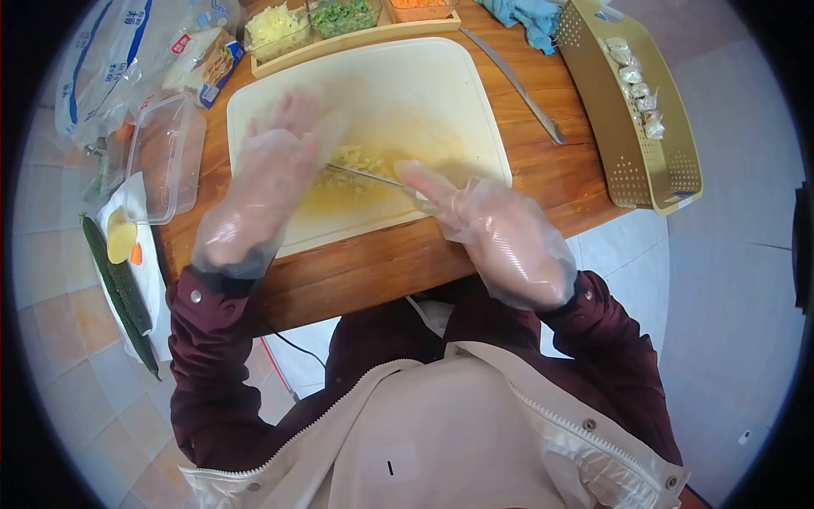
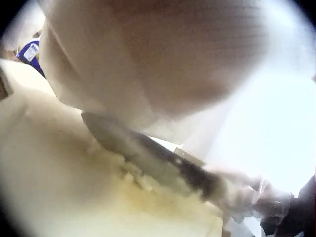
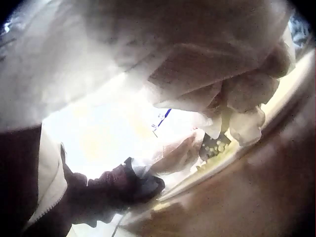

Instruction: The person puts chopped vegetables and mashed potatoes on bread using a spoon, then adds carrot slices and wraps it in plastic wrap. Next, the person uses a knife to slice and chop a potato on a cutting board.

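Both hands wear clear plastic gloves. My right hand [image 1: 500,225] grips the handle of a knife [image 1: 365,175] low over a white cutting board [image 1: 424,76]. The blade points left and lies against a small heap of pale yellow chopped bits [image 1: 356,159]; in the left wrist view, more bits [image 2: 143,182] line the blade's edge. My left hand [image 1: 275,161] is blurred above the board's left side, fingers stretched out near the knife's tip and holding nothing visible. Wet yellowish juice spreads over the middle of the board.
Behind the board, a wooden tray [image 1: 356,36] bears tubs of yellow, green and orange chopped food. A second knife [image 1: 517,89] lies at right, beside a perforated basket [image 1: 627,174] with small wrapped pieces. At left are a clear plastic box [image 1: 188,161], plastic bags and cucumbers [image 1: 119,284].
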`<state>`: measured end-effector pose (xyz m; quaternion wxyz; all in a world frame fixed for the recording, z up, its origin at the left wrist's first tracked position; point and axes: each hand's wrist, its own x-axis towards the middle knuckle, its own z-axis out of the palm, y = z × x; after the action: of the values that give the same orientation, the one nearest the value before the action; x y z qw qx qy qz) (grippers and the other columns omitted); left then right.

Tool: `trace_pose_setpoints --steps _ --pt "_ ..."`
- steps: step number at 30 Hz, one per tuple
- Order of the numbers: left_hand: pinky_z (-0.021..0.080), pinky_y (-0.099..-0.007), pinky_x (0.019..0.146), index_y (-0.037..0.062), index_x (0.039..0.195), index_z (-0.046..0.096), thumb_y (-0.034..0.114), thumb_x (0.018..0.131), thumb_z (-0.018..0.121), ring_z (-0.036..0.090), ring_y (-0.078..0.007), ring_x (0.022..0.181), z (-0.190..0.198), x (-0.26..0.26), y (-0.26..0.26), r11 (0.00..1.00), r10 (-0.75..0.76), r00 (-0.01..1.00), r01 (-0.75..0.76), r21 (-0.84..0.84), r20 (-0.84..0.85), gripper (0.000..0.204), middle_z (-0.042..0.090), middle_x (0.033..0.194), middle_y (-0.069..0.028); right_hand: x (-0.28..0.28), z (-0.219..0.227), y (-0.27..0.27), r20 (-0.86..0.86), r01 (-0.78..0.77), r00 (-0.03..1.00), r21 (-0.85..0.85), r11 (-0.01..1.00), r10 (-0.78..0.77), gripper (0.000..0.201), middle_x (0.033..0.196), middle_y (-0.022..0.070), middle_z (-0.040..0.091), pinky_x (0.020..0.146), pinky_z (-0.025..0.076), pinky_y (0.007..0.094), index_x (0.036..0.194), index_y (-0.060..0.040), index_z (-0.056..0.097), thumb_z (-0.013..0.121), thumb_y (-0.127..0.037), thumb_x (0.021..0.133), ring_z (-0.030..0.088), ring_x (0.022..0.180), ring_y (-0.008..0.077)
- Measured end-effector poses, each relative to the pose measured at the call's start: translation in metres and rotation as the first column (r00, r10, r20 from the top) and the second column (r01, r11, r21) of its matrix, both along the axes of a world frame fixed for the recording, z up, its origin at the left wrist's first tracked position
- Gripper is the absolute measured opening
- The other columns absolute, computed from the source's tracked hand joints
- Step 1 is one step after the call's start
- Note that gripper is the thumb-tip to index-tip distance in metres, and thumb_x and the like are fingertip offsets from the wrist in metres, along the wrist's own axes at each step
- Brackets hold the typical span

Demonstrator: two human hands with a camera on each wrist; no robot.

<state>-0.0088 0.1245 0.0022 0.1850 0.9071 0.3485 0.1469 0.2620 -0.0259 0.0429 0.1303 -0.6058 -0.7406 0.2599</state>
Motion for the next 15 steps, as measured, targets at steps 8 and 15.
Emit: trace_pose_setpoints --steps 8,15 --pt "0.009 -0.0432 0.132 0.0097 0.165 0.039 0.039 0.116 0.028 0.016 -0.0295 0.164 0.02 -0.021 -0.002 0.992 -0.031 0.998 0.023 -0.125 -0.059 0.058 0.025 0.176 -0.0128 -0.01 0.019 0.005 0.005 0.026 1.0 0.1 0.995 -0.026 0.052 0.098 0.017 0.067 0.077 0.057 0.0458 0.156 -0.0113 0.05 0.053 -0.013 0.104 0.067 0.086 0.0373" --pt "0.008 -0.0439 0.133 0.0151 0.17 0.023 0.04 0.116 0.019 0.012 -0.0228 0.165 0.008 -0.016 -0.001 0.917 -0.12 0.992 0.097 -0.388 -0.035 0.06 0.018 0.179 -0.0068 -0.015 0.015 0.003 0.09 0.003 0.996 0.014 1.0 -0.004 0.063 0.101 0.0193 0.066 0.078 0.058 0.0473 0.164 -0.015 0.038 0.05 -0.009 0.102 0.069 0.086 0.0385"
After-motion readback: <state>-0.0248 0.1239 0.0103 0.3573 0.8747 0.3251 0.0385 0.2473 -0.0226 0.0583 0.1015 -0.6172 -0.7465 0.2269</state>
